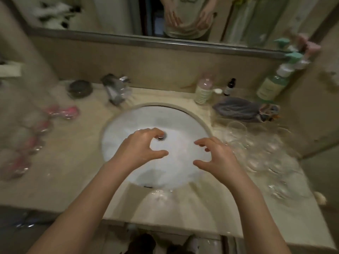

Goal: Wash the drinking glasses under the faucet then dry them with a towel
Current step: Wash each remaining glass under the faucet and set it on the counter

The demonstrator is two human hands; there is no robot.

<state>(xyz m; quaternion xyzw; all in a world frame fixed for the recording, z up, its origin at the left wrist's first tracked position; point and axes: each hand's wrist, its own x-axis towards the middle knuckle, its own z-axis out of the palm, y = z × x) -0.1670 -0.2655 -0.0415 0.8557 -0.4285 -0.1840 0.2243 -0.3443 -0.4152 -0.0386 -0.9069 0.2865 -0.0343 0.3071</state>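
While both hands hover over the basin, nothing is gripped yet, so each line below is taken from the head view.

Left hand (142, 143): held above the sink (128, 125) near the drain (162, 136), fingers loosely curled and apart, thumb out; nothing is held.

Right hand (218, 158): held over the right side of the bowl, fingers spread and slightly hooked, empty too, and nearer to the glassware.

Why so held: both hands are judged to be poised between actions, the right one placed where the closest glass could be reached first.

Drinking glasses (256, 149): clustered on the surface (77, 180) just right of the sink rim, with more at the front edge of the bowl; the picture is blurred, so a count cannot be given.

Axis: the far glass shows a round rim, so a roughly upright long axis is suggested; whether mouths face up or down cannot be told.

Faucet (115, 88): set behind the bowl to the left, spout angled toward the basin; running water cannot be made out.

Towel (238, 109): a grey cloth is bunched behind the glasses, kept close for drying, it is judged.

Progress: washing is judged not yet begun.
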